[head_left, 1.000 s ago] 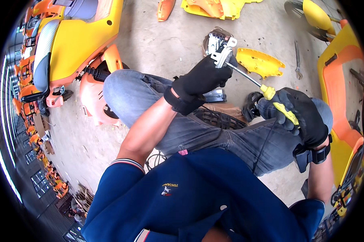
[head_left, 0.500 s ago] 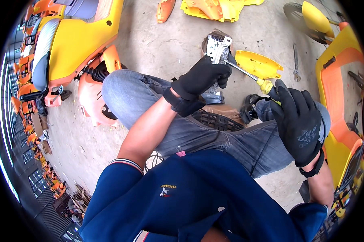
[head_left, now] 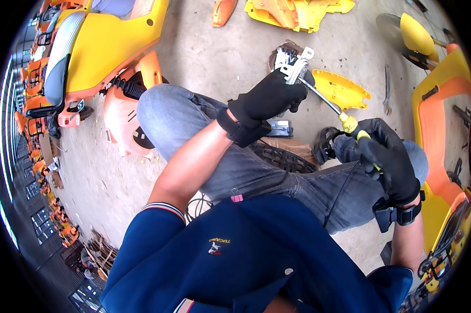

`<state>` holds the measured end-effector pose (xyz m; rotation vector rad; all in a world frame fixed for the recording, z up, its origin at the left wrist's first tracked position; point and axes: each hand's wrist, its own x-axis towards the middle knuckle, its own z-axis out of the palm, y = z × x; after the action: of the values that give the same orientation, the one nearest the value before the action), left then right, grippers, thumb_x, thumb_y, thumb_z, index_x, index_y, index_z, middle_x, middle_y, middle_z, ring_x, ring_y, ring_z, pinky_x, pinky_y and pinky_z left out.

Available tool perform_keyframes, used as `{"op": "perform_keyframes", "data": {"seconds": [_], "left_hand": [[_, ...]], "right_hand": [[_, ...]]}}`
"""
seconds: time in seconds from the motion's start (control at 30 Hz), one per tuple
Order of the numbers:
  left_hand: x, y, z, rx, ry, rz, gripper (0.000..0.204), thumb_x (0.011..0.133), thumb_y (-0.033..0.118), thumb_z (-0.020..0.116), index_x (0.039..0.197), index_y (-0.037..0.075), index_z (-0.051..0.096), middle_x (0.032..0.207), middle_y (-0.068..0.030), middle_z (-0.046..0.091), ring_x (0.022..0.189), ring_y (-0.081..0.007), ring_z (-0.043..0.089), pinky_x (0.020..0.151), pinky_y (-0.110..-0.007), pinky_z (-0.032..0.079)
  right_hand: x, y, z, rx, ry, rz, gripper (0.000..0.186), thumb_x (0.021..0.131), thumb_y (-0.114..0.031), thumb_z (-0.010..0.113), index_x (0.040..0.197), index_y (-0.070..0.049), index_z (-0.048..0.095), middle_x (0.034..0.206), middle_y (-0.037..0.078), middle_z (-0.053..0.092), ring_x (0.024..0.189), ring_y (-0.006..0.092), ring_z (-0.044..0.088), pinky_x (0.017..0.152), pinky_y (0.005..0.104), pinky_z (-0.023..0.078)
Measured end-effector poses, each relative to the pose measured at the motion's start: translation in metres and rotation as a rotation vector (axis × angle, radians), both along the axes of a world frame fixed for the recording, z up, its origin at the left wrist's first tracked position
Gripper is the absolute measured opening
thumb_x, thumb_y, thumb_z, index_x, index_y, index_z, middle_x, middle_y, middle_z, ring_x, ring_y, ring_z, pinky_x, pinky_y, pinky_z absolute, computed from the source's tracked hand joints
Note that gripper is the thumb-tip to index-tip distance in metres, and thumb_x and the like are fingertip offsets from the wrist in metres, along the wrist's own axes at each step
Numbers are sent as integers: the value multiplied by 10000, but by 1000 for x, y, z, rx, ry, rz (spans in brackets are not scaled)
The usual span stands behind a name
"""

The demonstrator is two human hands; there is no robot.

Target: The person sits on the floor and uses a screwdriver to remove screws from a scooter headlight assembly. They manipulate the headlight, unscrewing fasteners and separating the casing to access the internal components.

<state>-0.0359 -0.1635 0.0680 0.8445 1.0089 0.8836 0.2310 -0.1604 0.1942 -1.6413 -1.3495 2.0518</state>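
My left hand [head_left: 269,99], in a black glove, is closed around a silvery metal bracket-like part [head_left: 298,66] in front of my knees. My right hand [head_left: 397,164], also gloved in black, grips a screwdriver [head_left: 348,124] by its yellow and black handle. The metal shaft slants up and left, and its tip meets the bracket-like part beside my left fingers. Exactly where the tip sits on the part is too small to tell. My left fingers hide the lower portion of that part.
On the concrete floor beyond the screwdriver lie a curved yellow plastic panel [head_left: 345,89] and a wrench [head_left: 387,91]. A yellow vehicle body [head_left: 115,41] stands at left, beside a pinkish-orange shell [head_left: 119,122]. A yellow-orange body piece [head_left: 428,141] flanks my right arm.
The bracket-like part has tilted in my left hand. My right hand has turned over on the screwdriver handle, its fingers now wrapped round it. The whole view has shifted slightly.
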Motion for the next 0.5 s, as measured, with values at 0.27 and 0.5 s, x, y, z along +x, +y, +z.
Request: {"op": "perform_keyframes", "data": {"seconds": [0.27,0.5], "left_hand": [[-7,-1,-9,-68,-145,-39,70,883,75,578,897,7,570,722,-51,556,610,-140,534,610,-307,496],[-7,-1,-9,-28,-29,-62,77,885,84,581,899,9,577,724,-52,572,614,-136,552,606,-300,489]], "right_hand": [[-6,-13,9,1333,-553,535,406,810,-47,749,1193,-3,620,970,179,632,843,329,633,712,364,497],[-7,-20,7,1341,-636,596,430,816,-160,765,1184,-2,607,869,131,592,774,279,596,624,383,477]]}}
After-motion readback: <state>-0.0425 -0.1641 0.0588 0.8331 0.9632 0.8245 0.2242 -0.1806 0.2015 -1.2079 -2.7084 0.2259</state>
